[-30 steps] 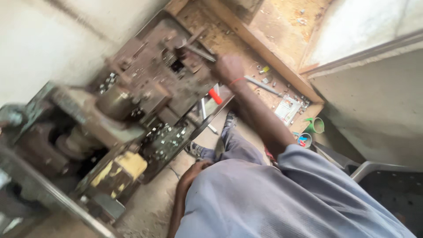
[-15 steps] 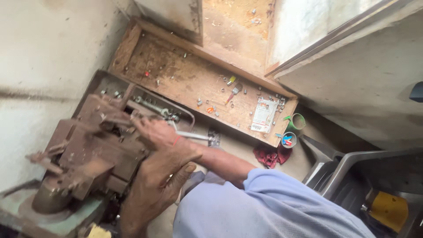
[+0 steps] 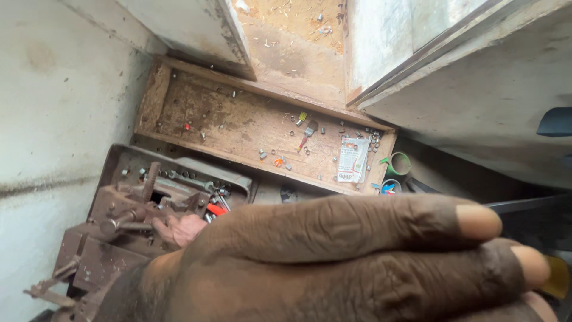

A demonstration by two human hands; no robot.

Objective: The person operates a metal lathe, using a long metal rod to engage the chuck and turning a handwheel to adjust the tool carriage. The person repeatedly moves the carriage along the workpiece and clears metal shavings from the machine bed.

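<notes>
Gripping a rusty lever [image 3: 122,225] on the brown machine [image 3: 149,214], the left hand [image 3: 182,229] works mid-job; the right hand [image 3: 357,262] hovers flat near the lens, holding nothing.

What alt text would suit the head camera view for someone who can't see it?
One hand fills the foreground close to the lens; beyond it another hand rests on a rusty metal machine. Behind lies a shallow wooden tray scattered with small hardware.

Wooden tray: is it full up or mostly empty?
Mostly empty. The wooden tray shows bare boards, with only small scattered bits, a paper and a red-handled tool.
</notes>
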